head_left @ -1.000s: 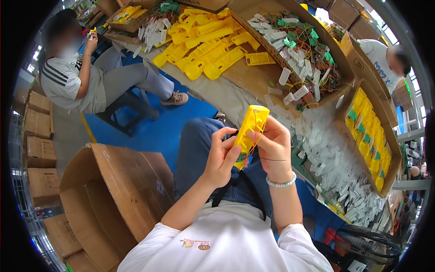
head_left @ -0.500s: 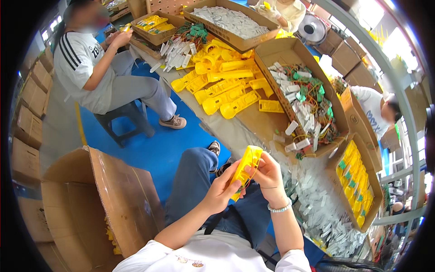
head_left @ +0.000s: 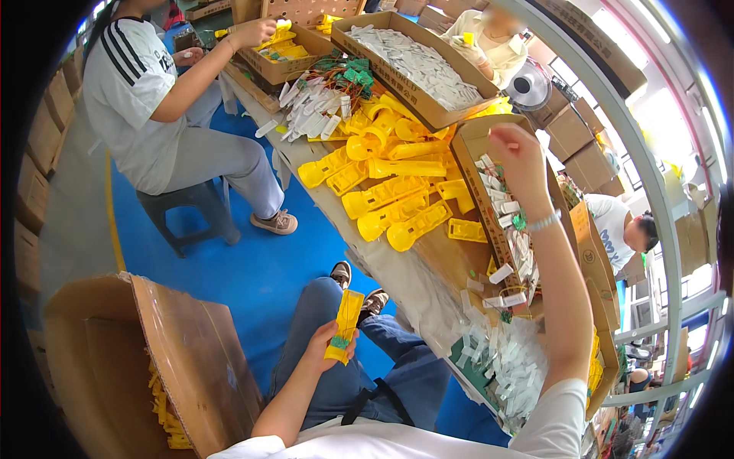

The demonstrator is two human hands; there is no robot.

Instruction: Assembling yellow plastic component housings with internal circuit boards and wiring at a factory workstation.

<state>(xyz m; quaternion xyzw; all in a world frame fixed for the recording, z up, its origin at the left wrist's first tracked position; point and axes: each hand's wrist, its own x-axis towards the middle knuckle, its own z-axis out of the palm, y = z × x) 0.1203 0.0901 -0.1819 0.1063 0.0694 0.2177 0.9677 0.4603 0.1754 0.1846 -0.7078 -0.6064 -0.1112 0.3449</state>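
Note:
My left hand (head_left: 318, 352) grips a long yellow plastic housing (head_left: 349, 312) above my lap. Its hollow side shows, with a small green circuit board (head_left: 339, 343) and a thin wire inside near my fingers. My right hand (head_left: 523, 159) is raised over a cardboard box (head_left: 485, 229) of white plastic pieces with wires and green boards (head_left: 505, 205). Its fingers are curled together, and whatever lies between them is hidden. On the table left of that box lie several yellow housings (head_left: 394, 197).
Loose translucent white pieces (head_left: 508, 375) cover the near right of the table. Farther back stands a box (head_left: 428, 107) of white pieces. A large open carton (head_left: 195, 336) stands at my left. Across from it a seated person (head_left: 141, 92) reaches into a box of yellow parts (head_left: 294, 69).
My right hand has left the yellow housing and risen right, over the box of wired pieces. My left hand, still holding the housing, has moved lower left. The seated person's arm now reaches out.

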